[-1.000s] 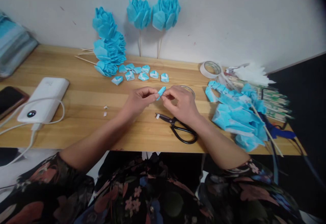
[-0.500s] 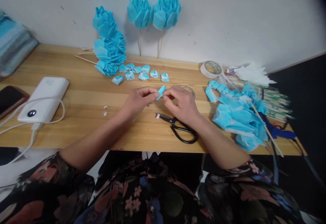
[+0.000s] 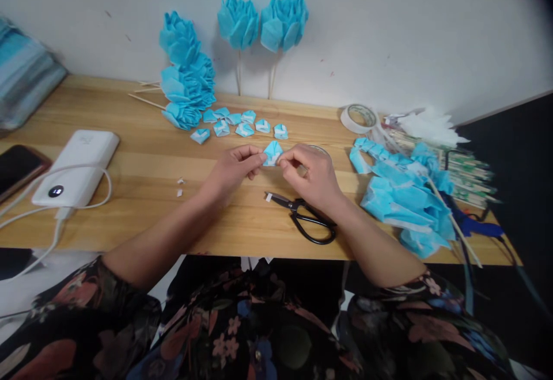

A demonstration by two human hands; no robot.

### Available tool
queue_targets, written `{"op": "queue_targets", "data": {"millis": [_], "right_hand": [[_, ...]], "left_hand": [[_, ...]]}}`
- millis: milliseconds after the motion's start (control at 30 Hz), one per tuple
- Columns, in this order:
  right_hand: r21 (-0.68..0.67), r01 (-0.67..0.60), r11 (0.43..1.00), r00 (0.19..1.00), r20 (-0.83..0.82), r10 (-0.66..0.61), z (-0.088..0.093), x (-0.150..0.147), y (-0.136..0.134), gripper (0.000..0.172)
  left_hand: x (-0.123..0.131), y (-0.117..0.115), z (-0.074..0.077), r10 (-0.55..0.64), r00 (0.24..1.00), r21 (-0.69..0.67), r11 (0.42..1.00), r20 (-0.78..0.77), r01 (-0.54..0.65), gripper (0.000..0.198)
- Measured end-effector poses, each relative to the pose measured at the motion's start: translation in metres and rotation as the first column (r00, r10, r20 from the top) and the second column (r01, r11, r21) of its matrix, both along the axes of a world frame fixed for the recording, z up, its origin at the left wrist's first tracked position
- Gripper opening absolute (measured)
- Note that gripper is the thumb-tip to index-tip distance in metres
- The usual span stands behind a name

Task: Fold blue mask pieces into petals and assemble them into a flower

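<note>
Both hands pinch one small folded blue paper piece (image 3: 272, 152) just above the wooden table (image 3: 142, 155). My left hand (image 3: 233, 171) grips its left edge with thumb and fingers closed. My right hand (image 3: 309, 175) grips its right edge the same way. The piece faces me, spread flat. Black scissors (image 3: 305, 217) lie on the table just below my right hand. A row of several similar folded blue pieces (image 3: 242, 126) lies beyond my hands.
Blue paper flowers (image 3: 188, 78) lie and stand against the wall. A heap of blue paper (image 3: 406, 196), sticks and a tape roll (image 3: 358, 117) fill the right side. A white power bank (image 3: 75, 167) with a cable and a phone (image 3: 17, 167) sit at left.
The blue piece has been turned or opened from a narrow edge-on shape to a wider flat one. Both hands have risen slightly and stayed pinched on it.
</note>
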State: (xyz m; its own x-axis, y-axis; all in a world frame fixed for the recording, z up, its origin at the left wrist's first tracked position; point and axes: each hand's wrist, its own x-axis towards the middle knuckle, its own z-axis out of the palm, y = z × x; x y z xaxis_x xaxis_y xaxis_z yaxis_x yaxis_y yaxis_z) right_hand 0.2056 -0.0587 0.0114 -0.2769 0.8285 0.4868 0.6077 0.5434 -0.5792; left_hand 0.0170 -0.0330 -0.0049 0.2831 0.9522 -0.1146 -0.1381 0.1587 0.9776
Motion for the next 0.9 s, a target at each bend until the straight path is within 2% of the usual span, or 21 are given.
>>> {"op": "queue_targets", "data": {"millis": [133, 333, 533, 633, 900], "right_hand": [[-0.037, 0.035, 0.999, 0.998, -0.041, -0.036, 0.0002, 0.0012, 0.0000, 0.015], [-0.098, 0.144, 0.985, 0.970, -0.184, -0.160, 0.0026, 0.0028, 0.0009, 0.014], [0.033, 0.048, 0.998, 0.999, -0.019, -0.048, 0.0013, -0.0017, -0.0012, 0.012], [0.078, 0.028, 0.997, 0.998, 0.050, -0.032, -0.0019, -0.0019, -0.0007, 0.013], [0.094, 0.027, 0.995, 0.999, 0.032, -0.031, -0.0030, -0.0007, -0.0005, 0.011]], "left_hand": [[-0.0004, 0.0005, -0.0003, 0.003, 1.000, -0.015, 1.000, 0.004, -0.003, 0.021], [-0.0004, 0.0005, -0.0009, 0.009, 1.000, -0.026, 1.000, 0.018, -0.009, 0.021], [0.0002, -0.0007, 0.0014, -0.006, 1.000, 0.011, 1.000, -0.001, 0.006, 0.021], [0.0005, -0.0027, 0.0048, -0.025, 0.999, 0.023, 0.999, -0.038, 0.026, 0.021], [0.0015, -0.0041, 0.0070, -0.034, 0.997, 0.017, 0.999, -0.063, 0.036, 0.021]]}}
